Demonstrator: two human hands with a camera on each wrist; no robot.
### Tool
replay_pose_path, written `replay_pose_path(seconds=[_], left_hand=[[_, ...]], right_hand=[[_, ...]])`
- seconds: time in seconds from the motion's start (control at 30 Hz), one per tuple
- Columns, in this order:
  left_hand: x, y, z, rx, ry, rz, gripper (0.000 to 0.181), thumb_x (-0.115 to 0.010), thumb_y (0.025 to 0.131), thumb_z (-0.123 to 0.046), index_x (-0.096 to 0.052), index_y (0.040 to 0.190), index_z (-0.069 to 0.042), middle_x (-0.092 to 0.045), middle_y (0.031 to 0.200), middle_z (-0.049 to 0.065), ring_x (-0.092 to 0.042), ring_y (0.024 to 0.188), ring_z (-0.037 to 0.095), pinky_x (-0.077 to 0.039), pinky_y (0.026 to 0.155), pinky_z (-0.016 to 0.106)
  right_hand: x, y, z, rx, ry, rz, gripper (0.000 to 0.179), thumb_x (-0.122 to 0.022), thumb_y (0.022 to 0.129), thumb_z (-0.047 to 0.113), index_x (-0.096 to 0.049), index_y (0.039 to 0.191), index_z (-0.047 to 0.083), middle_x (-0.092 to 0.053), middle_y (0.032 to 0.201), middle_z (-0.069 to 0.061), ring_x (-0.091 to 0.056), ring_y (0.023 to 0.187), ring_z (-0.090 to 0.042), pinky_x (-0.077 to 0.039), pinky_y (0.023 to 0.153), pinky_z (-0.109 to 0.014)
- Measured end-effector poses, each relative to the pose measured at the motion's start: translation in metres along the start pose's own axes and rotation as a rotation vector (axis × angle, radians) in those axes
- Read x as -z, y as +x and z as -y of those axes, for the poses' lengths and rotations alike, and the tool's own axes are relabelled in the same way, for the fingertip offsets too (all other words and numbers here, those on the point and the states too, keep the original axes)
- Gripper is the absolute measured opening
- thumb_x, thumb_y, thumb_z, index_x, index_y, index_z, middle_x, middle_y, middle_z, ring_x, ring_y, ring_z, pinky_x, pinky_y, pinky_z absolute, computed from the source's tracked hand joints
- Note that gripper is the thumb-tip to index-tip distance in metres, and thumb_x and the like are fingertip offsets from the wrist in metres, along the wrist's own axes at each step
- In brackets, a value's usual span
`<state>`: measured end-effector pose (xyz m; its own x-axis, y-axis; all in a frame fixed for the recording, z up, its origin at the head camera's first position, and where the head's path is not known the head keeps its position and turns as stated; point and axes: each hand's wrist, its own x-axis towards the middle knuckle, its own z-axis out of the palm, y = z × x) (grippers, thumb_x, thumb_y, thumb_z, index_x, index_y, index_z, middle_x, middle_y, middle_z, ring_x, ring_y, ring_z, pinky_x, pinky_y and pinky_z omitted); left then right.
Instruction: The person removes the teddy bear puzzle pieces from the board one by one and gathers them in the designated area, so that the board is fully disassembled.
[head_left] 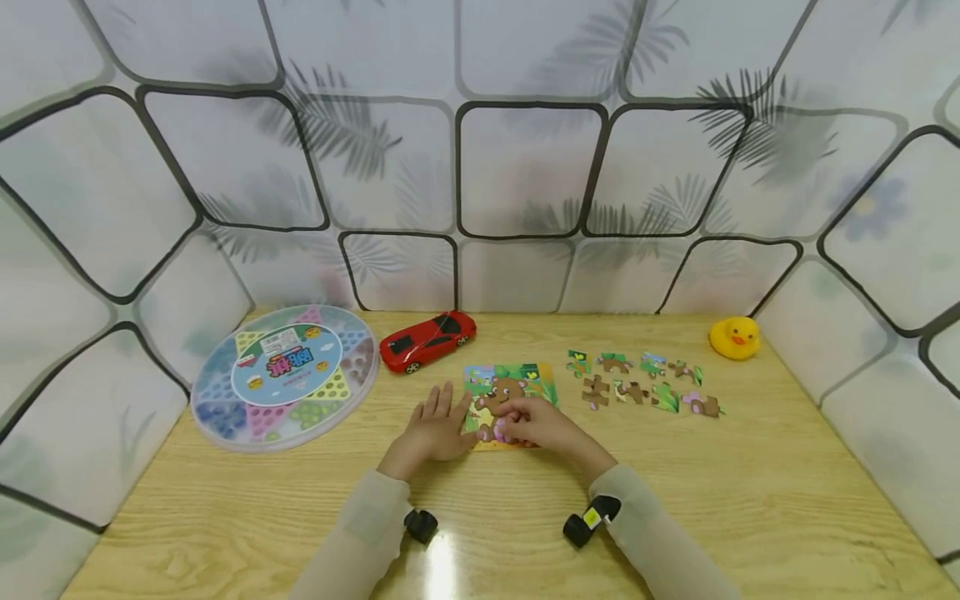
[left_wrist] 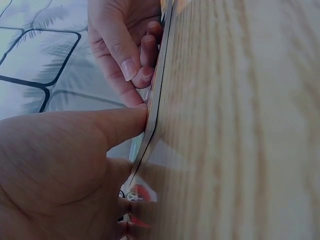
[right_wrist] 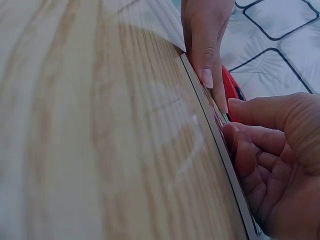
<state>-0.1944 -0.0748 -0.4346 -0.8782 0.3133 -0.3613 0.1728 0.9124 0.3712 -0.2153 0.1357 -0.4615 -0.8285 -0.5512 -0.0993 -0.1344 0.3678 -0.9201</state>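
A jigsaw puzzle board with a brown bear picture lies on the table between the two hands. My left hand lies at the board's left side, fingers stretched forward, its thumb touching the board near the edge. Over the lower middle of the picture is my right hand, its fingers bent and fingertips at the board's surface. In the right wrist view, the right thumb stands a little apart from the index finger, and no piece shows between them. The right hand covers part of the bear.
Several loose puzzle pieces lie in two rows right of the board. Behind it stands a red toy car. A round Chinese checkers set lies at the left, and a yellow rubber duck sits at the back right.
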Motion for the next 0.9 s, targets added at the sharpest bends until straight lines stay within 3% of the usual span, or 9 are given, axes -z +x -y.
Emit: replay_pose_path(seconds=[0.4, 0.67, 0.9], left_hand=[[-0.004, 0.005, 0.003, -0.014, 0.032, -0.001, 0.087, -0.046, 0.089, -0.063, -0.013, 0.154, -0.016, 0.006, 0.157, 0.018, 0.007, 0.143, 0.036, -0.003, 0.113, 0.054], [-0.013, 0.015, 0.012, -0.017, 0.037, -0.016, 0.088, -0.048, 0.088, -0.063, -0.011, 0.154, -0.018, 0.008, 0.157, 0.017, 0.009, 0.143, 0.035, -0.002, 0.113, 0.054], [-0.009, 0.011, 0.009, -0.013, 0.033, 0.000, 0.088, -0.049, 0.088, -0.062, -0.011, 0.154, -0.017, 0.009, 0.156, 0.018, 0.010, 0.143, 0.036, -0.001, 0.113, 0.054]], right_hand=[[0.000, 0.001, 0.002, -0.035, -0.023, -0.012, 0.031, -0.058, 0.088, 0.003, -0.061, 0.118, -0.006, -0.057, 0.076, -0.003, -0.050, 0.057, -0.011, -0.043, 0.050, -0.022], [-0.002, -0.003, 0.008, -0.021, 0.019, -0.034, 0.026, -0.058, 0.091, 0.003, -0.059, 0.115, -0.009, -0.058, 0.079, -0.007, -0.051, 0.061, -0.013, -0.043, 0.052, -0.022], [-0.005, -0.002, 0.007, -0.029, 0.079, -0.080, 0.023, -0.061, 0.091, 0.006, -0.059, 0.110, -0.008, -0.058, 0.080, -0.008, -0.051, 0.061, -0.011, -0.043, 0.051, -0.021]])
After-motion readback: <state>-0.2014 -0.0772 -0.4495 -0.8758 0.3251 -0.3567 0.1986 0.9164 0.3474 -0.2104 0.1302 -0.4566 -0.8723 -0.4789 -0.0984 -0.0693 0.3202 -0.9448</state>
